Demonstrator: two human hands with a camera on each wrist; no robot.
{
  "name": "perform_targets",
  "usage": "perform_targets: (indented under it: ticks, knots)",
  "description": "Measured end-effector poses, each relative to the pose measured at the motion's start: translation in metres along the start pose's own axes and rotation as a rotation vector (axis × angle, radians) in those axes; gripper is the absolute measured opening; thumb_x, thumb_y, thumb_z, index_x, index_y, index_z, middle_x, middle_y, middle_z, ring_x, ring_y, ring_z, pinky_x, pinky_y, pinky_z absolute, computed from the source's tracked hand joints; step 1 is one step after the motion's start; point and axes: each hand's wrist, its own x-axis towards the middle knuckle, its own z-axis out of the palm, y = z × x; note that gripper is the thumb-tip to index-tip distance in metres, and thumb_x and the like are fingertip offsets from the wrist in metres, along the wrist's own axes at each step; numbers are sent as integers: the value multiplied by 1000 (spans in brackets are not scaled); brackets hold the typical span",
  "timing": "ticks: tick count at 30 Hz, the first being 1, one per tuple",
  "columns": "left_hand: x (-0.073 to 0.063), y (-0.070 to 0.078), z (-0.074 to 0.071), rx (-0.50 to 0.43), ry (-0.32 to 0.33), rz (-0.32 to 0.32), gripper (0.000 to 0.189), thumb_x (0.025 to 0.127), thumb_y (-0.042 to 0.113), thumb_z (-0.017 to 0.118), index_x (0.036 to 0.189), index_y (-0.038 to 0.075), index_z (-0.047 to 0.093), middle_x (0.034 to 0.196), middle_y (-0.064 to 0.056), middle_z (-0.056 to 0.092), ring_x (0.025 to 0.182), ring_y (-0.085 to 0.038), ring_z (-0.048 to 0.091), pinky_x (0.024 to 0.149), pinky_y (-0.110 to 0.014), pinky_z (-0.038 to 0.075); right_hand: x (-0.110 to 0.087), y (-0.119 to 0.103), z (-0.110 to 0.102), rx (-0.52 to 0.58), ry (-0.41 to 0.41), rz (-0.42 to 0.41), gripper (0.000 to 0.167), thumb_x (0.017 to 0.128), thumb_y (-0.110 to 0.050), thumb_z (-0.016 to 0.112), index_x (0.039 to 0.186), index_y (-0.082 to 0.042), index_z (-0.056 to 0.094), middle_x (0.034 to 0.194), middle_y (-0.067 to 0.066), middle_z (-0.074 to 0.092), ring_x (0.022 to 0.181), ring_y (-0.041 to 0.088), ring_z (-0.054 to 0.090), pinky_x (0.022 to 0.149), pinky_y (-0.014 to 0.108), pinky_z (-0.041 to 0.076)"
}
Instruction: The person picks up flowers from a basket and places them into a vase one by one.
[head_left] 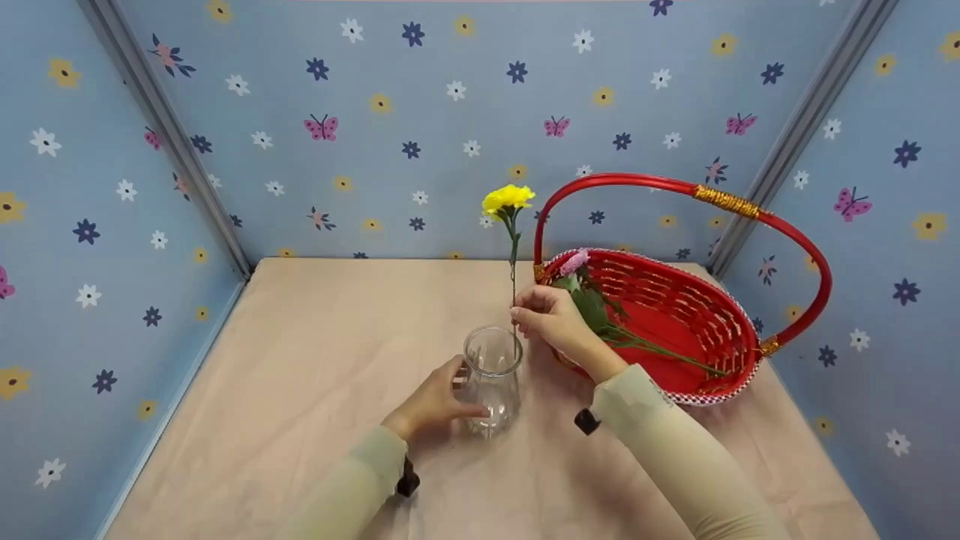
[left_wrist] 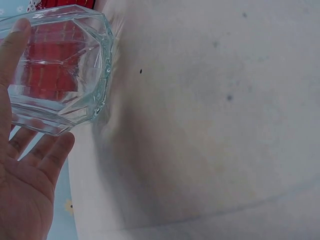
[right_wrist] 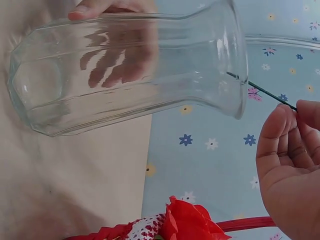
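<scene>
Right hand (head_left: 553, 319), fingers pinching yellow flower (head_left: 508, 199), tip at mouth of vase (head_left: 495, 397) | left hand (head_left: 433, 403), fingers round vase | apparently inserting; next likely calls for lowering

Readable text or numbers — none

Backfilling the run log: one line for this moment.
left hand: holds glass vase | right hand: pinches yellow flower | stem tip: at vase mouth
</scene>
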Motion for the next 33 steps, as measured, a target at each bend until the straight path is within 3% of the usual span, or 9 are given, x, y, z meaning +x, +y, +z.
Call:
perform_targets:
  ticks: [9, 15, 23, 27, 33]
  knots:
    - [2, -1, 0, 24, -2, 17, 91, 82, 34, 98, 154, 8, 48, 150, -15, 61, 141, -39, 61, 121, -52, 53, -1, 4, 2, -62, -19, 9, 14, 100, 3, 69, 110, 13, 66, 81, -2, 73, 67, 12, 63, 61, 22, 58]
    - [2, -1, 0, 30, -2, 27, 90, 81, 34, 98, 152, 7, 49, 148, -16, 62, 139, -37, 62, 120, -51, 53, -1, 6, 5, -81, -44, 10, 9, 99, 3, 68, 106, 8, 67, 80, -3, 72, 66, 11, 62, 60, 22, 57]
    - [2, -1, -1, 11, -3, 20, 89, 83, 29, 98, 154, 7, 47, 149, -16, 61, 141, -38, 61, 121, -52, 53, -1, 9, 8, -94, -58, -48, 12, 101, 0, 67, 101, 12, 68, 79, 3, 71, 66, 9, 61, 60, 19, 55]
    - [1, 0, -1, 13, -2, 10, 89, 84, 25, 97, 156, 7, 46, 150, -15, 60, 142, -39, 59, 122, -54, 51, 0, 11, 10, -150, -86, -95, 14, 102, 0, 67, 99, 13, 71, 79, 9, 70, 65, 7, 58, 59, 18, 52]
    - [1, 1, 0, 15, 4, 13, 90, 84, 25, 96, 156, 5, 47, 150, -14, 61, 143, -38, 58, 124, -55, 49, -1, 9, 14, -283, -77, -133, 11, 100, -2, 72, 97, 7, 78, 79, 5, 68, 67, 5, 55, 60, 18, 48]
